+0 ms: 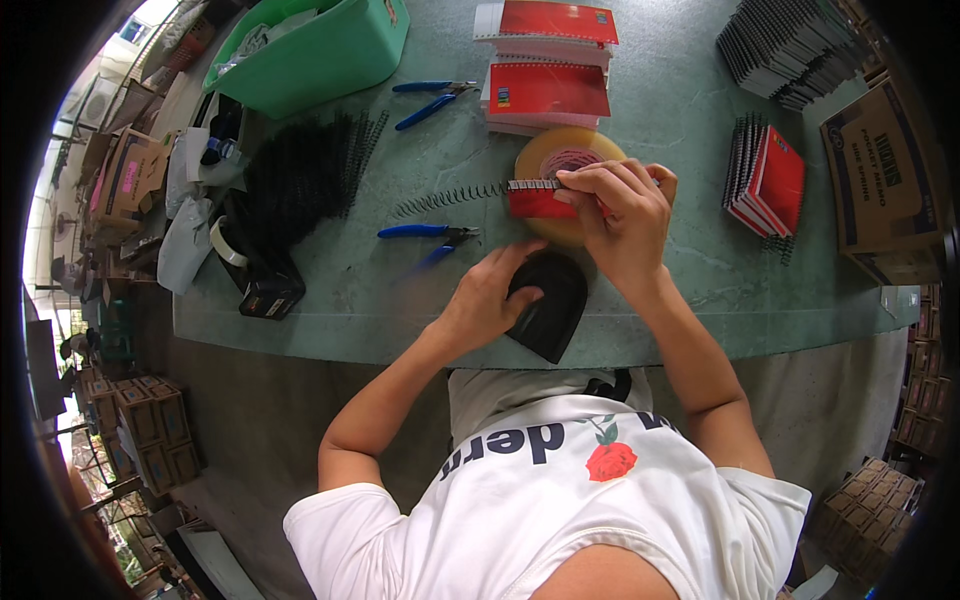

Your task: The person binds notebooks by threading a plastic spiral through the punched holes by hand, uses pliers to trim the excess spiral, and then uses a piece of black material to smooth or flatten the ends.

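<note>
My right hand (625,205) pinches a black spiral binding coil (455,197) at the upper edge of a small red notebook (535,205). The coil runs along that edge, and its loose end stretches out to the left. Beneath the notebook lies a large roll of yellowish tape (530,150). My left hand (485,300) is open, thumb and fingers apart, beside a black dome-shaped object (555,310) near the table's front edge. Its thumb appears to touch that object; the fingertips are near the tape roll.
Blue-handled pliers (415,231) lie left of the coil, with another pair (430,100) farther back. Many black coils (310,175) are heaped left, below a green bin (320,60). Red notebooks (550,90) are stacked behind; bound ones (765,180) stand right, beside a cardboard box (885,180).
</note>
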`<state>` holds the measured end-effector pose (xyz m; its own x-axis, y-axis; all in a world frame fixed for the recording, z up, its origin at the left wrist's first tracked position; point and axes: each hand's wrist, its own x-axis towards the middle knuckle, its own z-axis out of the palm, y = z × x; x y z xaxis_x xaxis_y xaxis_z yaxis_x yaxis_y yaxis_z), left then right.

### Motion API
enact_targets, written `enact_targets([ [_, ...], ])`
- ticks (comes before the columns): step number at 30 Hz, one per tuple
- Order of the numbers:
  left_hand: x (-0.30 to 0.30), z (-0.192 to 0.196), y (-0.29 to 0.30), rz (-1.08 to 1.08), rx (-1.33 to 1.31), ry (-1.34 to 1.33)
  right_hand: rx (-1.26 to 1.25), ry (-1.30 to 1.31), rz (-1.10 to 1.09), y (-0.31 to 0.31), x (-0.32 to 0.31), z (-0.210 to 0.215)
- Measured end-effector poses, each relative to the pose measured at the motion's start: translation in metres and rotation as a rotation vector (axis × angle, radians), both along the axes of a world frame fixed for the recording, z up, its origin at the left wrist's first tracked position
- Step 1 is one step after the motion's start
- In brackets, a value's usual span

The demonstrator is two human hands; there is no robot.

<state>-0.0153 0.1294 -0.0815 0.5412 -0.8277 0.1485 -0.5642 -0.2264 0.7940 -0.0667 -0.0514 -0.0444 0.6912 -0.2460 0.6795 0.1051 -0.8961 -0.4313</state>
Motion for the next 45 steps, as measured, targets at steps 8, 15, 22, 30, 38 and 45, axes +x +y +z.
enact_targets([
  [8, 0.032, 0.067, -0.012, 0.269, -0.166, -0.463, 0.367, 0.303, 0.156, -0.03, -0.014, 0.023],
  [15, 0.016, 0.061, -0.022, -0.04, 0.03, -0.387, 1.06, 0.238, 0.383, -0.047, -0.02, -0.019],
  [22, 0.025, 0.085, -0.047, 0.293, -0.323, -0.602, 1.053, 0.26, 0.437, -0.05, -0.02, -0.021],
  [30, 0.044, 0.026, -0.004, 0.149, 0.112, -0.389, 1.015, 0.327, 0.542, -0.043, -0.022, -0.013],
  [38, 0.026, 0.095, -0.044, 0.411, -0.426, -0.64, 1.097, 0.363, 0.602, -0.046, -0.024, -0.02],
  [45, 0.022, 0.069, -0.056, 0.074, -0.366, -0.591, 0.858, 0.491, 0.561, -0.049, -0.021, -0.009],
])
